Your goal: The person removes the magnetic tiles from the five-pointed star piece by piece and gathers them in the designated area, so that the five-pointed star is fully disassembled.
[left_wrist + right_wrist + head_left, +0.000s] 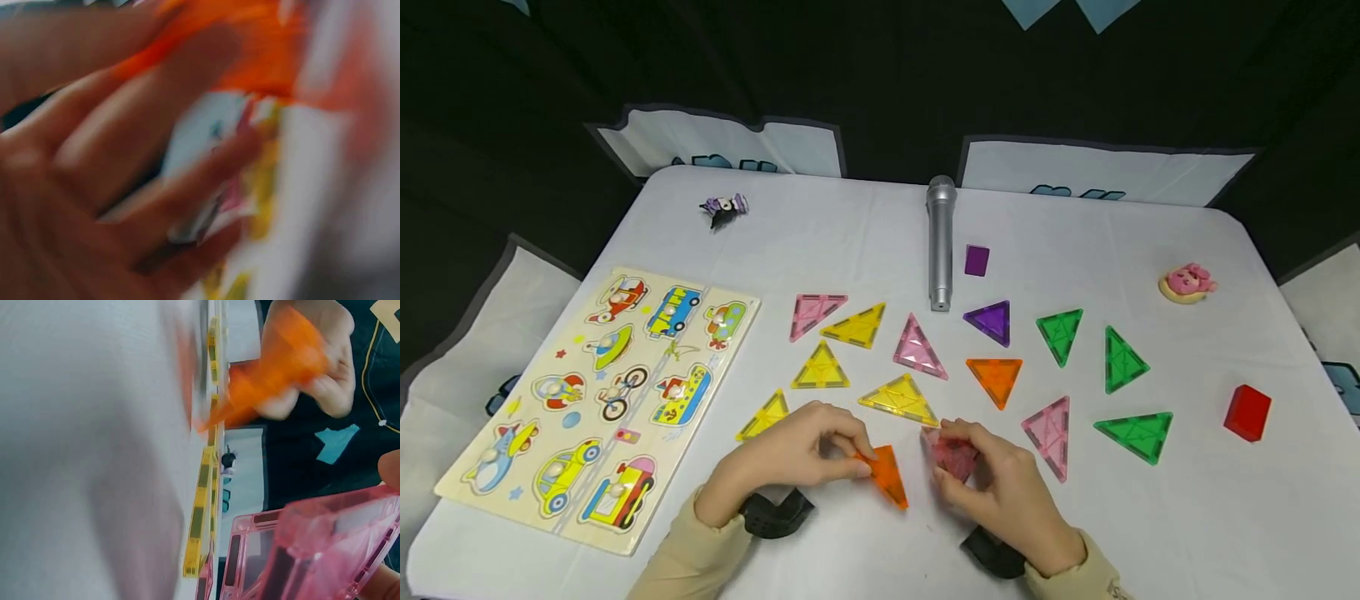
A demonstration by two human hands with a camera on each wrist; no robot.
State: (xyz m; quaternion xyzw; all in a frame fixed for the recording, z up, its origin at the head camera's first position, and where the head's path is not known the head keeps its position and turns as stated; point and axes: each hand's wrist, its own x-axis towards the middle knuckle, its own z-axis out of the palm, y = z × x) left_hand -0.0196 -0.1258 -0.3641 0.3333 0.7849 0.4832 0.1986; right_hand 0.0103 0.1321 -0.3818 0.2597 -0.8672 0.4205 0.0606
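Between the thumb and fingers of my left hand (805, 442) is an orange magnetic tile (889, 477), tilted up close over the white tabletop. It blurs in the left wrist view, where the fingers lie across it. A short gap to the right, my right hand (1011, 487) grips clear pink magnetic tiles (951, 457), thumb on the near side. The right wrist view shows these pink tiles (331, 534) standing at angles to each other, with dark magnet strips along their edges. A yellow triangle tile (901, 400) lies flat just beyond the hands.
Several loose triangle tiles lie beyond, including a purple one (992, 322), an orange one (996, 382) and a green one (1138, 435). A wooden peg puzzle (602, 400) covers the left side. A silver microphone (940, 250) lies at the back; a red block (1247, 412) is at right.
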